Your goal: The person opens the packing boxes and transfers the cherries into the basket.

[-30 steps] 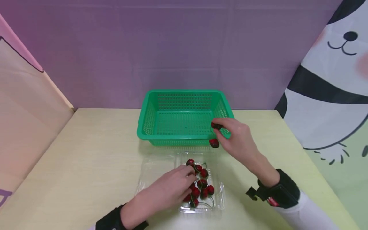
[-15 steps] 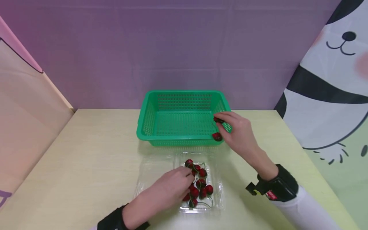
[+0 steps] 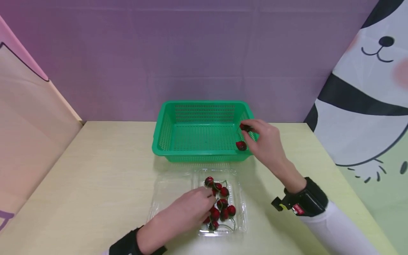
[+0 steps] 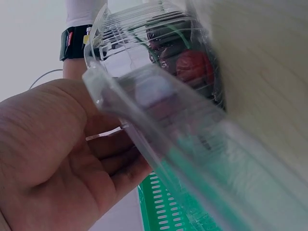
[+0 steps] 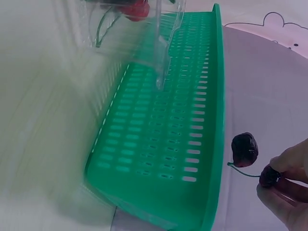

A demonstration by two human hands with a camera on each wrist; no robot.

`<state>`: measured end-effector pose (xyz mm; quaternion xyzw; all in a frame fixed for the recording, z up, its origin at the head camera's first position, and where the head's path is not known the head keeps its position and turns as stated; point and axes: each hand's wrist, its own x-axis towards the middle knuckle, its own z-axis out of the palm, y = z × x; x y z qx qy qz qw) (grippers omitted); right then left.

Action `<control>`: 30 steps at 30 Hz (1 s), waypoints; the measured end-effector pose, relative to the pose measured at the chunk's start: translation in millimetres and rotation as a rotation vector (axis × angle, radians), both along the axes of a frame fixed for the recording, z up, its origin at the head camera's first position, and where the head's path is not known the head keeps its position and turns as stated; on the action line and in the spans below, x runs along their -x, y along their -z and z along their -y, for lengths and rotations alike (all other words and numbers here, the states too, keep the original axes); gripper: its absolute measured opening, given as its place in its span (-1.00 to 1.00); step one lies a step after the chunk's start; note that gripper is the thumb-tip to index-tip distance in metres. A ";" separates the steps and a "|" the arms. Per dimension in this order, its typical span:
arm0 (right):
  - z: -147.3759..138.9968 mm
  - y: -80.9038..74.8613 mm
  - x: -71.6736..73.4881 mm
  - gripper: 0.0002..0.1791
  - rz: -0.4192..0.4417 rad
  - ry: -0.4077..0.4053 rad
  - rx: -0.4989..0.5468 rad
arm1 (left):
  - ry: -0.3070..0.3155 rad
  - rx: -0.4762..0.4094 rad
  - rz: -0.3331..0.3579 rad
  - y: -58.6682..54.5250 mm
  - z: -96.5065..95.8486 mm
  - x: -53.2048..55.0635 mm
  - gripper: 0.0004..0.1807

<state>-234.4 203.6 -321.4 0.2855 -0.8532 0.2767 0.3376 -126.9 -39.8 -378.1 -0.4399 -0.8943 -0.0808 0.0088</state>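
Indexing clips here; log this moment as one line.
right hand: pinches cherry, second cherry hanging below | left hand: at open plastic clamshell, cherries inside | green slotted basket: beyond clamshell

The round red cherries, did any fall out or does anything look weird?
Nothing looks spilled or broken. Round, dark red cherries lie in the clear plastic container. One small oddity: a shiny red cherry dangles below the right hand, apparently by a thin green stem joined to the pinched cherry.
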 end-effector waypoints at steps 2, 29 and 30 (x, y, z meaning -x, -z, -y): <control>0.0 1.0 2.3 -0.72 0.013 0.003 0.019 | 0.004 0.003 0.004 -0.1 -0.1 -0.2 -0.87; -5.0 14.6 12.2 -0.70 0.138 0.054 0.004 | 0.009 -0.005 0.013 0.0 -1.3 -2.0 -0.94; -5.0 14.8 12.4 -0.70 0.141 0.055 0.003 | 0.012 -0.005 0.007 -0.1 -1.4 -2.0 -0.94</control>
